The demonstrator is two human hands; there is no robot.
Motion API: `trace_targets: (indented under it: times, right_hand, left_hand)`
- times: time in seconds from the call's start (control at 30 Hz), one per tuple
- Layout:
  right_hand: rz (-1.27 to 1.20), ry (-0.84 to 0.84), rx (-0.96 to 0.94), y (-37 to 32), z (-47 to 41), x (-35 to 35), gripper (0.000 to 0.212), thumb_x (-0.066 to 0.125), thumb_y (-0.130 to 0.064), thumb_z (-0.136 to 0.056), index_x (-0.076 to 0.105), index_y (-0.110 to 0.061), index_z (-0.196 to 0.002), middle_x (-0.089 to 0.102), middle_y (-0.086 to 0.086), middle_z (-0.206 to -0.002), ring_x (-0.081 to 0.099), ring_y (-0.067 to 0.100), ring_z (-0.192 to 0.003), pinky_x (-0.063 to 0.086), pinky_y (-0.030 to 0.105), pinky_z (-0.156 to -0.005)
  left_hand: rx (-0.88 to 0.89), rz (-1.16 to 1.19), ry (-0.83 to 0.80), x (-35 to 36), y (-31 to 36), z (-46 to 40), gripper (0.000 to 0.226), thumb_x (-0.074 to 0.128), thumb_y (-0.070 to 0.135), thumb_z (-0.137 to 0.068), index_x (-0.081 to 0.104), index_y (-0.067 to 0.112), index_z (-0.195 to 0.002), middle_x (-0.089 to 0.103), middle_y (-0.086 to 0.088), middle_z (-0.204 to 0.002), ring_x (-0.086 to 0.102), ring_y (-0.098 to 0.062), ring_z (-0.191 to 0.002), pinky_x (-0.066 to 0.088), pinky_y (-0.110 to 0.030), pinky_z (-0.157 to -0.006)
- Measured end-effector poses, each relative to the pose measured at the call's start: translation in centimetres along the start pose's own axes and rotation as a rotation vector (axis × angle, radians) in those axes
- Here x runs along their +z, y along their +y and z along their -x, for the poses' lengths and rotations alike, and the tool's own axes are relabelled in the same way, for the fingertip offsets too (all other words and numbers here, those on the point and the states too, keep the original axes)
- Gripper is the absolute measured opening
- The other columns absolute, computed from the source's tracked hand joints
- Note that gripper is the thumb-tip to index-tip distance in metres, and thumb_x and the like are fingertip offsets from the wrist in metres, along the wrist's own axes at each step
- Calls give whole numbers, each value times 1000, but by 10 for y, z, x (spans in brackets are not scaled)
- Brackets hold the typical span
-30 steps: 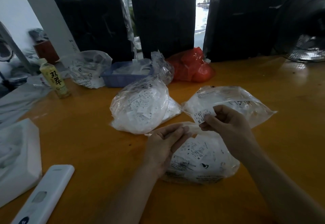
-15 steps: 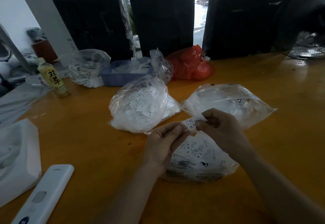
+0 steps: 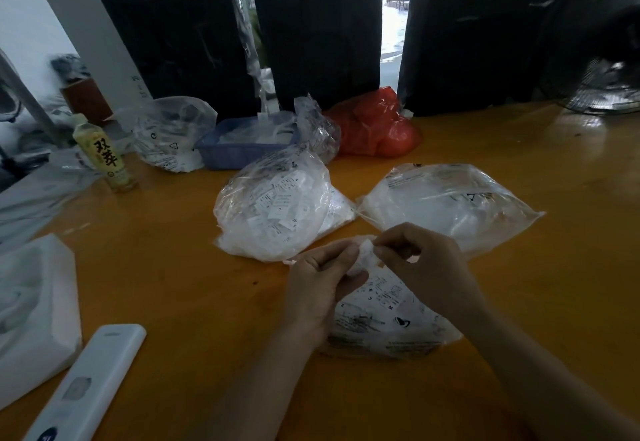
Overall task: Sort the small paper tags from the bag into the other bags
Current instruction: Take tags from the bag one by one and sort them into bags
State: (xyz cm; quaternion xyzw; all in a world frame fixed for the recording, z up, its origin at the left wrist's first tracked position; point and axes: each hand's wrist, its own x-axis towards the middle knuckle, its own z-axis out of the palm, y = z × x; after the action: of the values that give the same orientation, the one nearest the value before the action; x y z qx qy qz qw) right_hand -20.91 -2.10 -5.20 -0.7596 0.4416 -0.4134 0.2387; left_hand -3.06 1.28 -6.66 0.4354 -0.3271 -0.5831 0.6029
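a clear bag of tags (image 3: 273, 213) lies left of centre on the orange table (image 3: 166, 267). the left hand (image 3: 320, 284) and right hand (image 3: 424, 267) both pinch a white paper wad (image 3: 366, 256) (blurred) above the near bag (image 3: 384, 316); another bag (image 3: 450, 208) lies right.

Dim indoor scene, backlit from a bright doorway

Daylight enters through the overexposed gap (image 3: 393, 14) between the dark boxes, leaving glare on the counter (image 3: 571, 135) at its far right corner; the hands (image 3: 381, 267) are motion-blurred, the wide lens bends the edges, and the frame's corners darken.
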Motion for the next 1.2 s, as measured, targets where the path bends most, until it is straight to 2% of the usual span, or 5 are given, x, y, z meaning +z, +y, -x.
trace_targets:
  times: [0.43,0.57,0.7,0.97,1.2]
  right_hand:
    - [-18,182,14,2,-8,-13,13,71,-18,-93,71,-23,-105,68,-19,-90,66,-3,-82,51,8,-70]
    - [342,258,173,36,-29,-36,21,60,-22,-102,71,-15,-119,72,4,-115,65,20,-102,52,41,-93]
    - [608,-34,353,71,-38,-43,36,48,-27,-107,61,-16,-138,56,10,-147,45,29,-139,20,40,-118]
    - [797,-108,270,95,-37,-35,36,47,-37,-105,64,-25,-135,58,6,-143,48,24,-135,30,40,-112]
    - [754,-25,242,92,-36,-35,23,64,-36,-98,71,-25,-117,65,2,-131,52,23,-123,31,39,-106]
  left_hand:
    - [396,-611,86,-8,24,1,33,76,19,-94,73,47,-112,75,21,-108,71,4,-93,56,-11,-68]
    - [803,-1114,450,-33,66,-31,31,73,10,-94,69,21,-123,66,5,-124,65,-7,-98,53,-17,-81]
    - [677,-1333,549,-52,78,-65,26,69,5,-97,74,10,-122,70,-10,-126,67,-25,-112,47,-24,-90]
    - [554,-1625,325,-46,63,-93,27,57,25,-104,75,29,-123,72,-2,-114,51,-27,-115,35,-40,-95]
    - [436,-1727,230,-49,67,-95,48,48,11,-102,64,41,-135,47,15,-157,33,-26,-136,28,-49,-109]
